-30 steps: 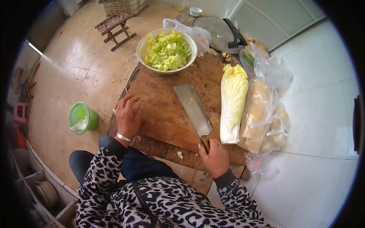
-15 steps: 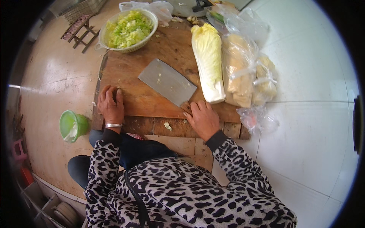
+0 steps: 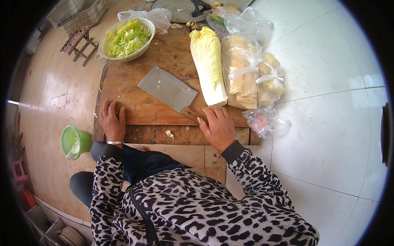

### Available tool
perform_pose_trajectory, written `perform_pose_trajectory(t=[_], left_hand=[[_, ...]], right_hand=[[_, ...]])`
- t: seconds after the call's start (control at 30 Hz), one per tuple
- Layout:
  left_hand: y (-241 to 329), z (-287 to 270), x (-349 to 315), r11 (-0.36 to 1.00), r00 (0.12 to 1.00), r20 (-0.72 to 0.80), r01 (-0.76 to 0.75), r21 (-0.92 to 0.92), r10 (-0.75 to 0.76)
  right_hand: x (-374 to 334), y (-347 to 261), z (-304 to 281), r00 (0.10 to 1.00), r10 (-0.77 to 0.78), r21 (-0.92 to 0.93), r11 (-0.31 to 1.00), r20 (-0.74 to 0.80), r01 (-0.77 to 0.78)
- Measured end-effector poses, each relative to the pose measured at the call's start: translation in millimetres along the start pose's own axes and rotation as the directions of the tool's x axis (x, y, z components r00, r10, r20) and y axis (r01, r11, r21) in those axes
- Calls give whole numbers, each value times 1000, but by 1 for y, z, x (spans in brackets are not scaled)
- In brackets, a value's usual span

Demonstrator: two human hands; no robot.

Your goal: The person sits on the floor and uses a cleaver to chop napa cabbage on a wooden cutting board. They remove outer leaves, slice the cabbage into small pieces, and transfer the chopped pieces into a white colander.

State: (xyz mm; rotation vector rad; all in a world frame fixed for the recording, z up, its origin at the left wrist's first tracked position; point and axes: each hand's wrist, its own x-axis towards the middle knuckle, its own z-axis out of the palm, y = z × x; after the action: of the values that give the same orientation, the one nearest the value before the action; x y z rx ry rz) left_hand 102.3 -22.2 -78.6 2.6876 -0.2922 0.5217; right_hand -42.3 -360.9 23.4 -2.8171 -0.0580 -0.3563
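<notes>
My left hand rests at the near left corner of the wooden cutting board, fingers stretched and apart. My right hand lies at the board's near edge, its thumb and forefinger spread beside the wooden handle of a cleaver. Part of the handle is hidden by the hand. The cleaver's wide grey blade lies flat across the board, bits of leaf stuck to it. Just beyond my right hand, a long napa cabbage lies lengthwise. Chopped greens fill a pale colander at the far left corner.
Right of the cabbage lie a plastic bag of flat tan sheets and a bag of pale round pieces. A green bucket stands on the floor at left. A small stool and a crate stand farther back.
My view has shifted, so the board and everything on it sit farther left in the picture. Both hands and the cleaver keep nearly the same places on the board.
</notes>
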Motion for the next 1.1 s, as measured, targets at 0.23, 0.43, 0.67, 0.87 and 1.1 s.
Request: perform_pose_trajectory(t=[0.23,0.43,0.67,0.87,1.1], left_hand=[[-7,-10,-26,999,999,-40,-29,30,30],[-9,-7,-29,995,996,-61,-66,78,71],[-9,-5,-28,993,994,-75,-76,93,83],[-10,-5,-28,993,993,-81,-77,94,85],[-12,-4,-28,992,991,-95,-83,99,93]], right_hand=[[-6,-12,8,999,-35,98,995,21,33],[-27,5,12,1000,-18,63,998,0,18],[-74,92,-26,974,202,-409,884,-102,-226],[-112,175,-52,844,499,-383,753,-198,-535],[-99,260,-64,702,698,61,714,-145,-697]])
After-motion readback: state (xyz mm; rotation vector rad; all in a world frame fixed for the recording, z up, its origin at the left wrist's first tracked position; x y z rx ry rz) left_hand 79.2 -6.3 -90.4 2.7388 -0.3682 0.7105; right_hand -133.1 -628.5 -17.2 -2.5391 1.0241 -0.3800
